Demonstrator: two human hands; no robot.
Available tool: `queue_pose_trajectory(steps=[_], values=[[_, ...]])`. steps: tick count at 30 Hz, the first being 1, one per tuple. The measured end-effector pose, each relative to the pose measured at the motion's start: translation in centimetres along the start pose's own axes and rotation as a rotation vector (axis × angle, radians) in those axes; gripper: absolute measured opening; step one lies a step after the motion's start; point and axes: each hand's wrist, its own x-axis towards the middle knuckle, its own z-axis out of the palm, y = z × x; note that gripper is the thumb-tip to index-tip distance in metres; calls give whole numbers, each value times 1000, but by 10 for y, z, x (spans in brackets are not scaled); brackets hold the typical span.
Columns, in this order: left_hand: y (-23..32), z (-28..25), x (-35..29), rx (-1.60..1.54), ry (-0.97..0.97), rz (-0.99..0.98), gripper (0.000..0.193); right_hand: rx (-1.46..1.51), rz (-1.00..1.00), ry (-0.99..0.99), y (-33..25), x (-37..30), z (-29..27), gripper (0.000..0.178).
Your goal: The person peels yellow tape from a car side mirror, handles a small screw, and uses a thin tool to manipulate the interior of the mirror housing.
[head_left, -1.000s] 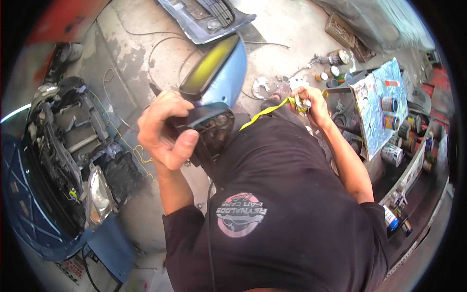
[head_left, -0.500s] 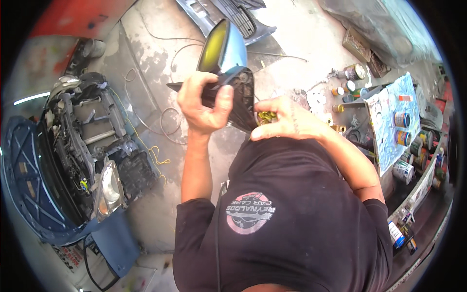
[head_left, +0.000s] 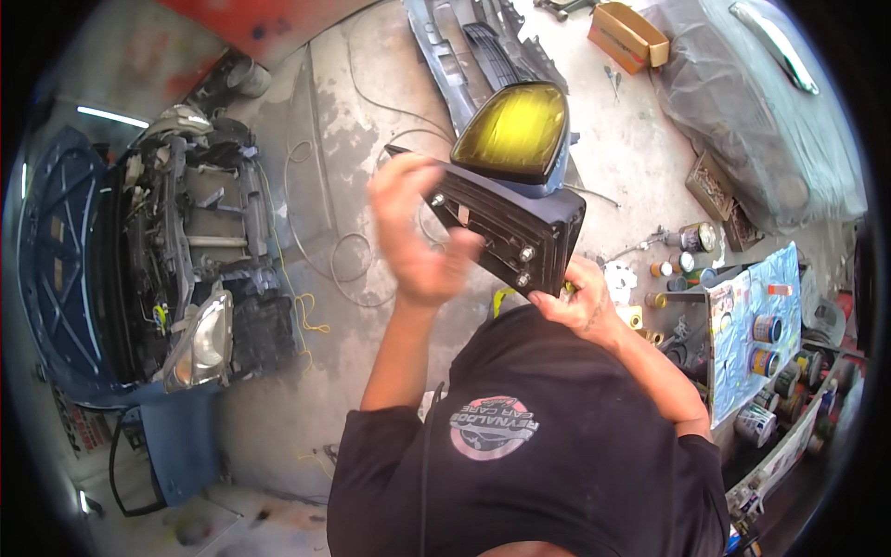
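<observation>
A car side mirror is up in front of my chest, its glass side covered in yellow and its black mounting base with bolts turned toward me. My right hand grips the base's lower right corner, thumb on the near face. Beside the base's left end, my left hand is smeared by motion, its thumb and fingers apart; whether it touches the base is unclear. A bit of yellow crumpled material shows below the base, partly hidden by it.
On the left stand a car front-end frame with a headlight and a blue hood panel. A bumper lies ahead. To the right are a covered stand with cans, a cardboard box and hoses across the floor.
The mirror has turned, bringing its yellow face and bolted base toward me, and shifted right. My left hand has loosened from it; my right hand now grips the base corner.
</observation>
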Motion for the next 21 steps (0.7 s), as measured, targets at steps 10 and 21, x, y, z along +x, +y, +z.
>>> queue_pose_trajectory(steps=[10, 21], values=[[-12, 28, -58, -1127, 40, -1106, 78, -261, -326, 193, 23, 3, 5, 25], [-28, 39, -64, -844, 377, -1086, 61, -245, -97, 0, 42, -14, -24, 34]])
